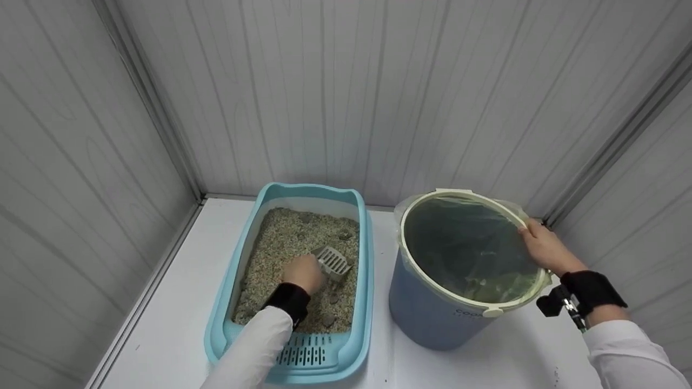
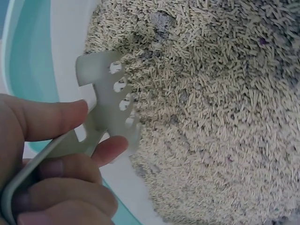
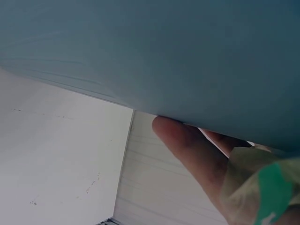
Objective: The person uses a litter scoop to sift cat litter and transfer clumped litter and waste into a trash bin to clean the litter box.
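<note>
My left hand [image 1: 304,274] grips the handle of a pale grey-green slotted litter scoop [image 1: 333,262], fingers curled round it in the left wrist view. Its slotted head [image 2: 110,101] lies at the litter's edge, close to the box's inner wall. Pelleted cat litter [image 1: 292,227], with some darker clumps, fills the blue litter box [image 1: 368,281]. On the right, my right hand [image 1: 549,248] holds the rim of a blue trash bin [image 1: 432,316], thumb on top. Its other fingers [image 3: 187,147] lie along the bin's outer wall in the right wrist view. The bin tilts toward me.
A thin translucent bag [image 1: 403,208] lines the bin and folds over its cream rim. Both containers stand on a white tabletop [image 1: 167,302], a narrow gap between them. Grey panel walls [image 1: 351,97] rise behind and at both sides.
</note>
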Tool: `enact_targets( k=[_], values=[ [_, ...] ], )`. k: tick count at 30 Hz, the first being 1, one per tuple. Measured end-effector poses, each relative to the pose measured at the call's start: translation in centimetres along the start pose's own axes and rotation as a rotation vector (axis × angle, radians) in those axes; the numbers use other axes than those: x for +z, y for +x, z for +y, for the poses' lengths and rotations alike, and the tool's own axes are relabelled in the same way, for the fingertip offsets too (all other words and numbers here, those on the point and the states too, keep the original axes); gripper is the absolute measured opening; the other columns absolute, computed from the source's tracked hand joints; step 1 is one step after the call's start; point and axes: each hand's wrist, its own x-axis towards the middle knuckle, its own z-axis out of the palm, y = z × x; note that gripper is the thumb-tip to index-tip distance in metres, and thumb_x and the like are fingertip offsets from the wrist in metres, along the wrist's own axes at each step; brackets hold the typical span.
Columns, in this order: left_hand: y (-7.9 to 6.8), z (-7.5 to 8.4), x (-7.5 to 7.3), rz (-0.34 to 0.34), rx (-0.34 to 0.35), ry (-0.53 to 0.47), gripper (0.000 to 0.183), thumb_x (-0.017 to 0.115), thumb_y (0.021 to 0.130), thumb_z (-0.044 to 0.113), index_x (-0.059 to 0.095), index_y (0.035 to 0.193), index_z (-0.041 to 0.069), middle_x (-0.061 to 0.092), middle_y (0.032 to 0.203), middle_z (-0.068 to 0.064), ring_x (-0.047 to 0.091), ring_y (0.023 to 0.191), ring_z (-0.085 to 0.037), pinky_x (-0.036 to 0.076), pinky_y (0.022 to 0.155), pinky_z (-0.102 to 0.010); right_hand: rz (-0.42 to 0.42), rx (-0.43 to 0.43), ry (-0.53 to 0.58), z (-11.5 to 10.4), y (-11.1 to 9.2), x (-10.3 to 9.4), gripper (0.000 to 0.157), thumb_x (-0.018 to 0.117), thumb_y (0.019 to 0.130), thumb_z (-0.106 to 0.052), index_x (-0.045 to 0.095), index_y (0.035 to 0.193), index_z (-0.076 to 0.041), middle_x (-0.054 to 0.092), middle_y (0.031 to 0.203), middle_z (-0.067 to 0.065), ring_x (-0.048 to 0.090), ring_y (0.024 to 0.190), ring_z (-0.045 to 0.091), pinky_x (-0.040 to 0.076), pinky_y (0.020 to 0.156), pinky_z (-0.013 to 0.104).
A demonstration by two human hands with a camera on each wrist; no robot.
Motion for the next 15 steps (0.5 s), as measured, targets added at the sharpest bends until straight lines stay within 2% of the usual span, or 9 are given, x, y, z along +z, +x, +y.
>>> enact_targets(
  k=[5,7,9,12,15],
  values=[
    [0.6,0.4,0.7,0.08,-0.021,-0.003,0.022,0.062,0.089,0.013,0.065,0.068,0.007,0.057,0.055,-0.008,0.054,0.049,-0.02,0.033,0.047,-0.033,-0.017,0.016,0.048,-0.2,-0.3,0.0,0.039,0.026,0.104,-0.027,0.039,0.12,0.006,0.049,0.099,0.027,0.059,0.084,0.035,0.052,0.06,0.037],
    [0.8,0.6,1.0,0.108,-0.036,0.002,0.022,0.062,0.089,0.012,0.067,0.068,0.005,0.06,0.057,-0.01,0.057,0.05,-0.022,0.034,0.045,-0.032,-0.015,0.009,0.054,-0.4,-0.4,0.0,0.041,0.026,0.104,-0.028,0.038,0.125,0.006,0.05,0.105,0.03,0.059,0.088,0.037,0.054,0.061,0.038],
    [1.0,0.7,1.3,0.131,-0.05,-0.003,0.023,0.062,0.088,0.012,0.067,0.067,0.006,0.063,0.061,-0.011,0.061,0.054,-0.023,0.039,0.045,-0.033,-0.011,0.008,0.056,-0.5,-0.4,-0.1,0.042,0.026,0.104,-0.028,0.037,0.127,0.006,0.049,0.108,0.03,0.059,0.092,0.04,0.054,0.063,0.039],
    [1.2,0.9,1.8,0.154,-0.067,-0.057,0.017,0.063,0.087,0.01,0.069,0.072,0.005,0.067,0.069,-0.013,0.065,0.062,-0.027,0.049,0.051,-0.04,-0.006,0.003,0.036,-0.5,-0.5,-0.1,0.041,0.026,0.104,-0.027,0.039,0.125,0.006,0.049,0.107,0.029,0.056,0.093,0.039,0.052,0.067,0.041],
    [1.5,1.0,2.4,0.164,-0.071,-0.097,0.013,0.063,0.087,0.008,0.069,0.076,0.004,0.068,0.074,-0.014,0.065,0.066,-0.03,0.052,0.059,-0.045,-0.008,0.007,0.035,-0.5,-0.5,-0.1,0.039,0.026,0.104,-0.027,0.04,0.121,0.006,0.049,0.103,0.027,0.057,0.089,0.037,0.052,0.065,0.04]
  ],
)
